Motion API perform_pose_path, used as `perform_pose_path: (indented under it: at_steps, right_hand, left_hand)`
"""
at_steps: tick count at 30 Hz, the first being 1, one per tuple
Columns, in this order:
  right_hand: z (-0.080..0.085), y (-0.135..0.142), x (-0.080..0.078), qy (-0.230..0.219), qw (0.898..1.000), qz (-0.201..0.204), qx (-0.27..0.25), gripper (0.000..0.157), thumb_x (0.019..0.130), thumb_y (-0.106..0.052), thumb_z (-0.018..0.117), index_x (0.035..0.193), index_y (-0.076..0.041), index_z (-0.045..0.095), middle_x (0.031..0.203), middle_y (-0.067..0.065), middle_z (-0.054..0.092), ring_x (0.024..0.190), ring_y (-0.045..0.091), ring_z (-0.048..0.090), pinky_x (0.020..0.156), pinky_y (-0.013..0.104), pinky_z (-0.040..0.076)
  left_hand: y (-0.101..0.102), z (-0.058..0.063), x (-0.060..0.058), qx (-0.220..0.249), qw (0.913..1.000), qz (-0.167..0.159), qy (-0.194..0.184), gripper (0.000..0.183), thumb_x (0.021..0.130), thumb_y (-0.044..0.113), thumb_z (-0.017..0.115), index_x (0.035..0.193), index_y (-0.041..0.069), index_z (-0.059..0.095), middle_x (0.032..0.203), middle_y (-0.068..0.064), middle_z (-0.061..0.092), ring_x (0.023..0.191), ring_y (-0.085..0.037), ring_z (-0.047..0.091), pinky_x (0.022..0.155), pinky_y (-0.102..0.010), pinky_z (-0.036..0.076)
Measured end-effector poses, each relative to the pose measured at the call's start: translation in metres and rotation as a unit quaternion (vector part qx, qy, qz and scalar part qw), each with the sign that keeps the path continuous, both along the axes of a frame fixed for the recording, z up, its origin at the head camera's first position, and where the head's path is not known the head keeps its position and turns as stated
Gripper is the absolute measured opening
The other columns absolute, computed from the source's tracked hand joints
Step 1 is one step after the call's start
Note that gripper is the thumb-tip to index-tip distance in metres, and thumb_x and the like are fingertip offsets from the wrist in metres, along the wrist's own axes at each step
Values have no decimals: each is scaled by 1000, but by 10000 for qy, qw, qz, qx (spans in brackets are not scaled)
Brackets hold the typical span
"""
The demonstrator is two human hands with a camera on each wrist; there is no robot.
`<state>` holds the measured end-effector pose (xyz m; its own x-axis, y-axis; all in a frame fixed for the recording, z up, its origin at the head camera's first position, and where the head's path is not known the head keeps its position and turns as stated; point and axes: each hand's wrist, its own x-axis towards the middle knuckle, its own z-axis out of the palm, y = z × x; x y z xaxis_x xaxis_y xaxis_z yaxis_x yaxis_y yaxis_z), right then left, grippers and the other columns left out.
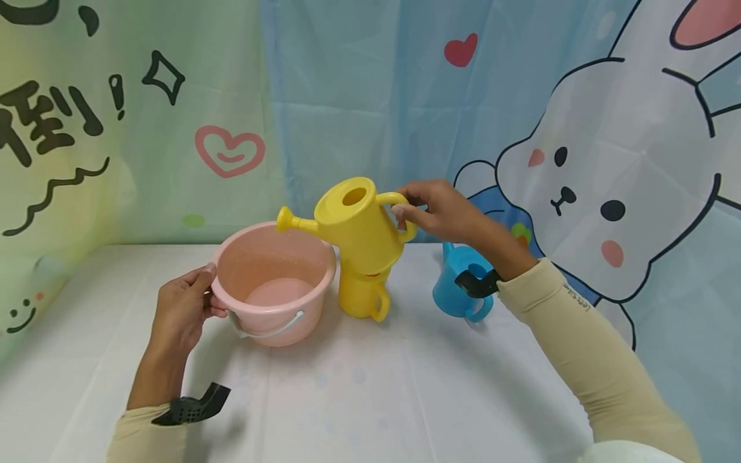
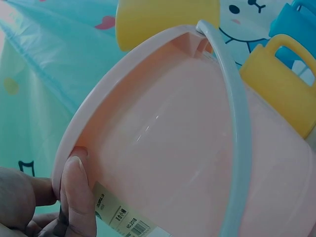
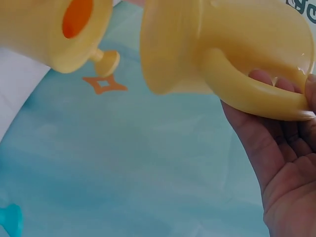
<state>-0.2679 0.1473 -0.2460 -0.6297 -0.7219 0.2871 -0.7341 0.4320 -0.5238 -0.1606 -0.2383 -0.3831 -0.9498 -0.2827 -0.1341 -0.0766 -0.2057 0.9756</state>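
Observation:
My left hand (image 1: 179,315) pinches the left rim of a pink bucket (image 1: 312,308), thumb and fingers on either side of its edge. A pale handle (image 2: 236,123) hangs down the bucket's near side, and a printed label (image 2: 126,217) shows on its wall in the left wrist view. My right hand (image 1: 437,207) grips the handle of a yellow watering can (image 1: 359,231), raised and tilted with its spout over the bucket's rim. Directly below it a second yellow watering can (image 1: 354,296) stands on the table, its top partly hidden by the raised one.
Right of the yellow cans a blue watering can (image 1: 451,292) stands on the white table (image 1: 324,399), partly behind my right forearm. A printed cloth backdrop (image 1: 347,90) with a rabbit and hearts hangs along the table's far edge.

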Motion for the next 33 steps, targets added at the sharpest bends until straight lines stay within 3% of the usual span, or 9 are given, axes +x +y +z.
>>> perform_pose_path:
  at_steps: [12,19,23,28,33]
  right_hand:
    - [-17,3,7,425,9944,-419,-872,16,97,-8,59,108,3,63,83,6,64,80,18,63,76,34,55]
    - [-32,10,8,459,9876,-768,-1288,20,98,-14,58,109,2,62,82,5,64,82,16,64,75,29,56]
    - [-43,13,12,500,9805,-1049,-1585,22,99,-17,57,111,1,62,83,4,66,81,15,61,61,24,52]
    - [-61,16,13,482,9706,-1156,-2056,19,98,-8,57,113,4,62,83,9,67,75,18,60,43,25,36]
    - [-70,18,18,419,9577,-1242,-2561,17,97,4,54,112,10,60,82,19,64,77,27,63,65,22,55]
  left_hand:
    - [-1,0,1,181,9998,-24,9,58,98,31,60,135,-10,45,66,-4,58,48,-11,56,46,-23,54]
    - [0,1,1,138,9999,22,-63,57,98,31,59,136,-9,45,66,-4,59,48,-11,56,46,-23,54]
    - [0,1,1,124,9999,-12,-66,57,98,31,59,137,-9,45,66,-4,59,48,-11,56,46,-23,54]
    - [0,2,2,80,10000,4,-3,57,98,32,58,136,-10,45,66,-4,58,48,-11,56,46,-22,54]
    - [0,1,1,91,10000,-9,10,56,99,30,58,136,-10,46,66,-4,59,48,-11,56,46,-22,54]
